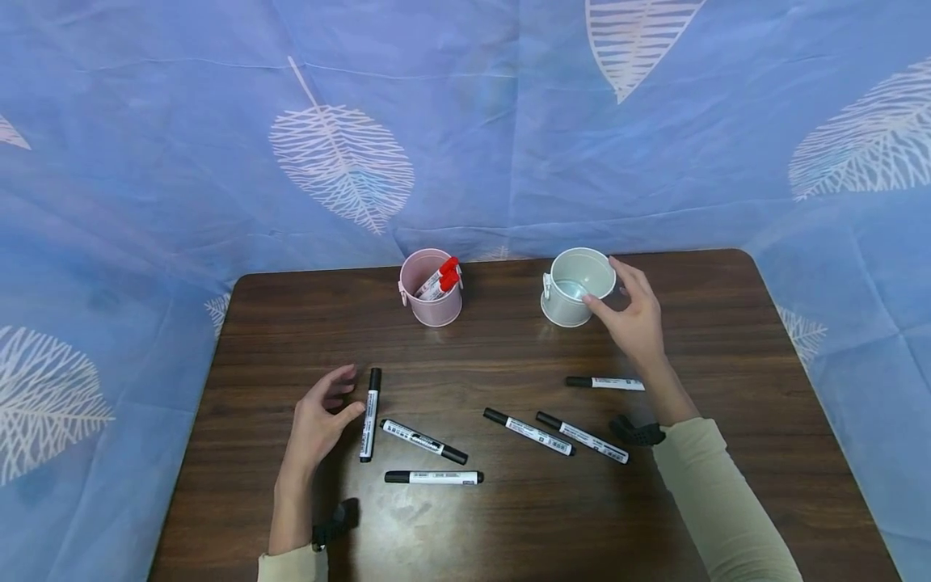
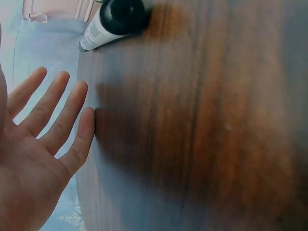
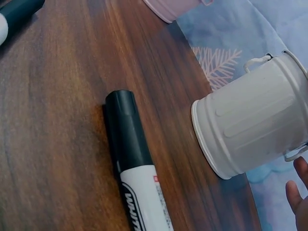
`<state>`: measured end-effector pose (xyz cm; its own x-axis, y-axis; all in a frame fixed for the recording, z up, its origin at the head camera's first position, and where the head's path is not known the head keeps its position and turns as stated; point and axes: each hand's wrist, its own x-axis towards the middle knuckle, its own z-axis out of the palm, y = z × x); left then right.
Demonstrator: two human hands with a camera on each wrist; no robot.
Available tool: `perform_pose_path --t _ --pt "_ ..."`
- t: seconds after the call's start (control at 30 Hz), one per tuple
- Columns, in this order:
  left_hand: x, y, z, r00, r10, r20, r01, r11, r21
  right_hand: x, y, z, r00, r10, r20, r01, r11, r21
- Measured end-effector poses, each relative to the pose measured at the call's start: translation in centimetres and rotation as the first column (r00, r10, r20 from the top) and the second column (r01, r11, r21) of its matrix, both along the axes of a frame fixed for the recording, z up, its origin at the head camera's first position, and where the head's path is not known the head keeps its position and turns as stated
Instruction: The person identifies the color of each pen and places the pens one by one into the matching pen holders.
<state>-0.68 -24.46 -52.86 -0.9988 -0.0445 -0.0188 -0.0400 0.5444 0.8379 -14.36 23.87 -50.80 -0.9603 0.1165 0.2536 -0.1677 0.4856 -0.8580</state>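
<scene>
My right hand (image 1: 634, 319) is at the right side of a white metal bucket (image 1: 563, 310), thumb near its front rim and a finger near its back right rim. Whether they touch the rim I cannot tell. In the right wrist view, two fingertips (image 3: 292, 195) show beside the bucket's side handle. Nothing is visible inside the bucket. My left hand (image 1: 318, 420) hovers with fingers spread, just left of a black-capped whiteboard marker (image 1: 370, 415); its palm (image 2: 33, 173) holds nothing. Below my right wrist lies another black-capped marker (image 1: 604, 383).
A pink bucket (image 1: 436, 314) at the table's back edge holds red-capped markers (image 1: 445, 279). Several black-capped markers, such as one (image 1: 434, 478) at the front, lie across the brown table (image 1: 305, 323). A blue leaf-patterned cloth (image 1: 465, 145) hangs behind.
</scene>
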Motion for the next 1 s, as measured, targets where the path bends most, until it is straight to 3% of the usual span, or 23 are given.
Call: perform_pose_path --t 0.17,0.43,0.67,1.0 --pt "0.3 0.2 -0.1 1.0 -0.005 0.005 0.005 1.0 -0.007 0.0 0.1 0.0 1.0 0.001 0.011 -0.001 1.0 0.008" --pt "0.7 0.6 0.0 1.0 -0.017 -0.002 0.017 0.992 -0.121 0.3 0.0 0.0 1.0 0.0 0.006 0.0 1.0 -0.014" --pt "2.1 0.5 0.0 0.998 -0.053 0.037 0.061 0.971 -0.23 0.2 -0.2 -0.5 1.0 0.016 -0.01 -0.017 0.999 -0.044" --pt "3.2 1.0 0.3 0.996 -0.057 0.066 0.073 0.957 -0.282 0.3 0.0 -0.4 1.0 0.012 0.005 -0.011 0.999 -0.039"
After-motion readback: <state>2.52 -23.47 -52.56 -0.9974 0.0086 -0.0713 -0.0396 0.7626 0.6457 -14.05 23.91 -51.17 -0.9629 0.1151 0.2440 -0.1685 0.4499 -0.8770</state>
